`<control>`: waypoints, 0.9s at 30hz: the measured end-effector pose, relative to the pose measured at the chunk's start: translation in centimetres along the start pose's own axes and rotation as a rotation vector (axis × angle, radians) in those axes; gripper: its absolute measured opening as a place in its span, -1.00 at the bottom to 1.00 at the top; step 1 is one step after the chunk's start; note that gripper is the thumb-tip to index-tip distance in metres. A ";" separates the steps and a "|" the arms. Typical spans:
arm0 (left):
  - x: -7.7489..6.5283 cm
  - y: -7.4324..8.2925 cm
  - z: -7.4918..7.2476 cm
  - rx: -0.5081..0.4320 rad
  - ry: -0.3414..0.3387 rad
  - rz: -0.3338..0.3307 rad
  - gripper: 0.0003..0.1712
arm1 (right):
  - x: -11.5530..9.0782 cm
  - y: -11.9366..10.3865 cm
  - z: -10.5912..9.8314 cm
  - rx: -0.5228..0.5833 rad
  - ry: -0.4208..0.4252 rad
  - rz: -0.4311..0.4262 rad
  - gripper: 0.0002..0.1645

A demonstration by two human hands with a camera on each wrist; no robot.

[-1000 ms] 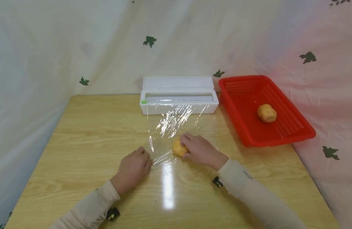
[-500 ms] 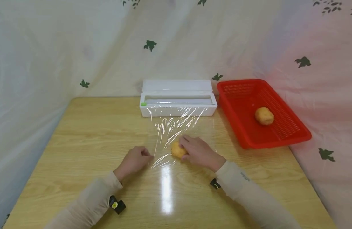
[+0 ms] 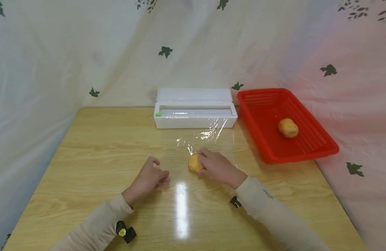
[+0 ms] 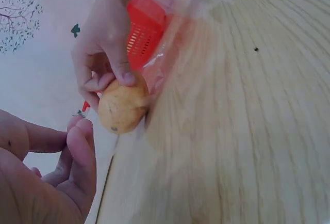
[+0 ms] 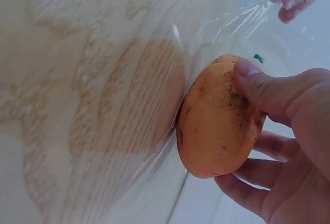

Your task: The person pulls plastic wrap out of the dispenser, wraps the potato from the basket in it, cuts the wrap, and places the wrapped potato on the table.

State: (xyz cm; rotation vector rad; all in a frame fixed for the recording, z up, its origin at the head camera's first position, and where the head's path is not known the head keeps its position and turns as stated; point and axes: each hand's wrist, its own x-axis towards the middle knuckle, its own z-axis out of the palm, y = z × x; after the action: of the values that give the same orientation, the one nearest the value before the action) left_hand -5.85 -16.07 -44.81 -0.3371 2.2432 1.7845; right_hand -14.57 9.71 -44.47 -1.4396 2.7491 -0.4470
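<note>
Yellow and knobbly, a potato (image 3: 194,163) sits near the middle of the worktop (image 3: 101,146), gripped by the right hand (image 3: 220,168): thumb to one side, fingers to the other, parted by its breadth. Just across from it, the left hand (image 3: 149,178) has thumb and fingertips nearly together, pinching clear film (image 3: 208,134). That film runs back to a white box (image 3: 196,122), lid up, along the far edge. To the left, wood stretches away to the worktop's edge, leaving broad room; between the hands it is tight. A red basket (image 3: 258,139), holding a second potato (image 3: 288,128), leans its rim out past the right edge.

From the right wrist I see dark specks beside the thumb and bright creases of film drawn to the left fingertips; from the head, that stretch of film barely shows. Only the left wrist view catches the gripped potato's opposite face, with a small dark blemish.
</note>
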 end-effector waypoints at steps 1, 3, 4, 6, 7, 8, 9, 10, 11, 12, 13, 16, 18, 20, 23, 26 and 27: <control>-0.1 0.2 0.0 -0.024 -0.004 0.008 -0.51 | 0.1 0.0 0.0 0.000 0.002 -0.002 -0.56; -0.2 0.7 0.0 -0.068 -0.023 0.030 -0.62 | 0.1 -0.1 0.1 -0.006 0.001 -0.001 -0.59; -0.2 0.9 0.1 -0.095 -0.033 0.035 -0.68 | 0.1 -0.1 0.1 -0.008 -0.007 0.007 -0.58; -0.2 1.3 0.1 -0.156 -0.051 0.044 -0.77 | 0.1 -0.2 0.3 -0.023 -0.024 0.032 -0.53; -0.1 1.5 0.2 -0.189 -0.056 0.044 -0.80 | 0.1 -0.3 0.3 -0.028 -0.029 0.047 -0.49; 0.1 1.7 0.2 -0.222 -0.061 0.042 -0.82 | 0.0 -0.4 0.4 -0.035 -0.034 0.066 -0.44; 0.2 1.9 0.3 -0.251 -0.061 0.037 -0.86 | 0.0 -0.6 0.5 -0.040 -0.036 0.086 -0.40; 0.4 2.0 0.3 -0.285 -0.065 0.030 -0.88 | 0.1 -0.7 0.7 -0.049 -0.034 0.098 -0.36; 0.6 2.1 0.3 -0.319 -0.065 0.019 -0.90 | 0.1 -0.9 0.9 -0.062 -0.033 0.108 -0.32; 0.8 2.2 0.3 -0.349 -0.065 0.003 -0.90 | 0.2 -1.1 1.1 -0.076 -0.033 0.114 -0.27; 1.0 2.3 0.3 -0.378 -0.060 -0.013 -0.91 | 0.3 -1.3 1.3 -0.097 -0.035 0.121 -0.23; 1.3 2.3 0.3 -0.482 -0.054 -0.053 -0.93 | 0.5 -1.8 2.0 -0.181 -0.050 0.126 -0.13; 1.5 2.2 0.2 -0.543 -0.044 -0.066 -0.96 | 0.7 -2.0 2.3 -0.232 -0.053 0.127 -0.12; 1.6 2.0 0.1 -0.607 -0.045 -0.067 -0.96 | 0.7 -2.1 2.5 -0.281 -0.037 0.117 -0.14; 1.6 1.6 0.0 -0.676 -0.056 -0.061 -0.95 | 0.6 -1.9 2.7 -0.318 0.013 0.081 -0.35; 1.6 1.4 -0.1 -0.701 -0.068 -0.043 -0.99 | 0.4 -1.5 2.4 -0.319 0.057 0.040 -0.58; 1.5 1.3 -0.1 -0.702 -0.065 -0.039 -0.98 | 0.4 -1.3 2.2 -0.307 0.064 0.035 -0.65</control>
State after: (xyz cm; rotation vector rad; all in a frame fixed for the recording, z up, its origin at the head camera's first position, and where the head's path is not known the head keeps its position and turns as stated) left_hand -7.74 -15.89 -44.13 -0.4325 1.4827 2.4654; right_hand -13.44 8.14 -46.20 -1.4500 2.9936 -0.0723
